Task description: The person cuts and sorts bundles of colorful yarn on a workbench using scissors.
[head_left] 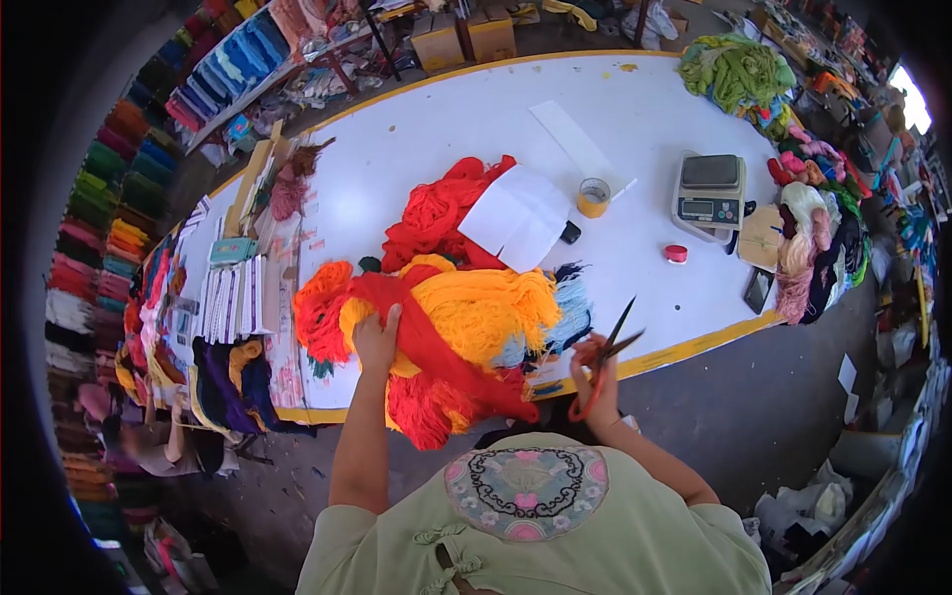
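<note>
Both of your hands sit below the middle of the frame: your left hand [375, 342] is wrapped around a bundle of red and yellow yarn [446, 337] at the near edge of the white counter [367, 178], while your right hand [595, 385] is closed on the scissors [606, 355], blades spread, just right of it. Near the centre, white paper [516, 218] partly covers more red yarn [431, 210], with a tape roll [593, 205] beside it. Toward the upper right stands a digital scale [710, 195].
</note>
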The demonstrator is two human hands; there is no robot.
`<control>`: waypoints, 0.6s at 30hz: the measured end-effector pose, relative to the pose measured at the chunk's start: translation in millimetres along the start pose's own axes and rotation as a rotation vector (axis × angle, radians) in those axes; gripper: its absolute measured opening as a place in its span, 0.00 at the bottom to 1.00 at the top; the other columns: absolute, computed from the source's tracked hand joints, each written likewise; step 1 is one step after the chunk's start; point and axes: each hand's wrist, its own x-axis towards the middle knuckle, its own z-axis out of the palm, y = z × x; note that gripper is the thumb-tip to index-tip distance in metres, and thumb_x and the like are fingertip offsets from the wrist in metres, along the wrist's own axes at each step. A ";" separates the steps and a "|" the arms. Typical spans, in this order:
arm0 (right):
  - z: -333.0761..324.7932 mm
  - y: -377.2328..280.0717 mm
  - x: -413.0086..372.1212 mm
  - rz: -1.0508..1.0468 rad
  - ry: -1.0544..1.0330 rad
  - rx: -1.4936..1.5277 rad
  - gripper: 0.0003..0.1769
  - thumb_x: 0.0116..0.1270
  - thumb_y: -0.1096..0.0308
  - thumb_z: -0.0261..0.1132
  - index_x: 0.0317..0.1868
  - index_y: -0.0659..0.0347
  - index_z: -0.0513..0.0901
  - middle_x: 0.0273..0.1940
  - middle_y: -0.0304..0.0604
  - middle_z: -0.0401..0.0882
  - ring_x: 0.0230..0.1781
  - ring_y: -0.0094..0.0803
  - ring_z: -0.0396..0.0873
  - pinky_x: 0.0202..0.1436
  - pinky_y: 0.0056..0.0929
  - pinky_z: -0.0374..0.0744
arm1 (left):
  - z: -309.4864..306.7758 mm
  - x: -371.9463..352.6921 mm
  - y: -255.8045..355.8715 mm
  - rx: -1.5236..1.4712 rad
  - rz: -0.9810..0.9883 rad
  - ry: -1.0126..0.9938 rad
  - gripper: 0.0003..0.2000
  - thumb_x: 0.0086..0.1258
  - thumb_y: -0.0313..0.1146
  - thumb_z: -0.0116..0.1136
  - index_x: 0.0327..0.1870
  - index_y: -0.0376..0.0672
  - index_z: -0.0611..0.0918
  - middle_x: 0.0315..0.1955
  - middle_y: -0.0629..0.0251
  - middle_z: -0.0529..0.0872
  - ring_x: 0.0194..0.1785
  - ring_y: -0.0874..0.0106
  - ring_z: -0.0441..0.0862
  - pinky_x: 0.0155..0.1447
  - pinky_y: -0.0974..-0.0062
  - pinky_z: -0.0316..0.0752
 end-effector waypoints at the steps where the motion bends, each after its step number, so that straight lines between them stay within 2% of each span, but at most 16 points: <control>1: -12.1 -1.6 11.5 0.050 0.090 -0.024 0.27 0.68 0.76 0.63 0.66 0.61 0.65 0.44 0.40 0.75 0.40 0.23 0.73 0.46 0.23 0.74 | 0.8 -0.6 -0.5 -0.001 0.002 0.002 0.31 0.71 0.60 0.53 0.28 0.31 0.80 0.31 0.44 0.83 0.41 0.46 0.78 0.51 0.52 0.70; 2: -28.9 2.8 22.7 0.199 0.107 0.052 0.24 0.69 0.73 0.65 0.63 0.62 0.68 0.37 0.37 0.76 0.34 0.21 0.72 0.39 0.21 0.74 | 1.5 -0.9 -0.8 -0.002 0.004 0.011 0.31 0.71 0.59 0.53 0.30 0.31 0.81 0.31 0.44 0.83 0.41 0.46 0.78 0.51 0.52 0.70; 4: -57.7 -23.4 45.7 0.568 0.102 0.108 0.23 0.69 0.69 0.67 0.61 0.62 0.70 0.32 0.35 0.74 0.28 0.20 0.72 0.32 0.21 0.73 | 1.3 -1.5 0.9 -0.003 0.005 0.031 0.30 0.71 0.59 0.53 0.33 0.32 0.82 0.33 0.44 0.83 0.42 0.46 0.78 0.51 0.52 0.70; 5: -73.3 -14.6 53.7 0.556 0.086 -0.004 0.23 0.68 0.69 0.68 0.61 0.62 0.70 0.33 0.36 0.76 0.28 0.22 0.74 0.32 0.22 0.74 | -0.3 -1.8 3.1 -0.007 0.010 0.024 0.27 0.72 0.56 0.54 0.37 0.33 0.83 0.35 0.45 0.84 0.43 0.47 0.78 0.52 0.53 0.70; 7: -99.9 10.0 72.1 0.526 0.053 -0.228 0.24 0.66 0.68 0.69 0.60 0.61 0.71 0.35 0.39 0.78 0.27 0.27 0.78 0.32 0.26 0.77 | -1.4 -2.3 6.7 -0.031 -0.001 0.029 0.26 0.73 0.54 0.54 0.39 0.33 0.84 0.36 0.46 0.85 0.43 0.47 0.78 0.52 0.53 0.70; 10: -123.3 27.6 127.2 0.150 0.031 -0.599 0.27 0.62 0.68 0.72 0.60 0.59 0.72 0.39 0.42 0.83 0.31 0.32 0.82 0.37 0.29 0.80 | -1.4 -2.9 16.6 -0.017 -0.017 0.031 0.23 0.74 0.50 0.54 0.39 0.34 0.84 0.37 0.47 0.85 0.44 0.47 0.78 0.52 0.54 0.70; 12: -112.7 34.4 190.5 -0.020 0.064 -0.615 0.25 0.61 0.69 0.70 0.59 0.57 0.74 0.41 0.47 0.85 0.38 0.46 0.84 0.41 0.39 0.80 | 3.7 -3.3 15.5 0.008 -0.012 0.073 0.23 0.74 0.50 0.54 0.38 0.33 0.83 0.37 0.47 0.84 0.44 0.48 0.78 0.52 0.54 0.70; 15: -78.6 24.0 291.0 -0.019 -0.036 -0.775 0.21 0.64 0.70 0.65 0.59 0.56 0.74 0.45 0.50 0.84 0.43 0.51 0.84 0.44 0.44 0.81 | 4.1 -3.2 14.3 0.057 -0.078 0.022 0.23 0.74 0.49 0.53 0.39 0.32 0.82 0.39 0.47 0.84 0.45 0.47 0.77 0.53 0.53 0.70; 18: -59.5 71.2 368.3 -0.065 -0.044 -0.953 0.20 0.66 0.68 0.63 0.58 0.54 0.75 0.47 0.52 0.84 0.45 0.53 0.83 0.46 0.48 0.80 | 6.7 -5.5 14.2 0.051 -0.078 0.060 0.23 0.74 0.49 0.53 0.40 0.31 0.82 0.41 0.46 0.84 0.47 0.46 0.77 0.55 0.54 0.70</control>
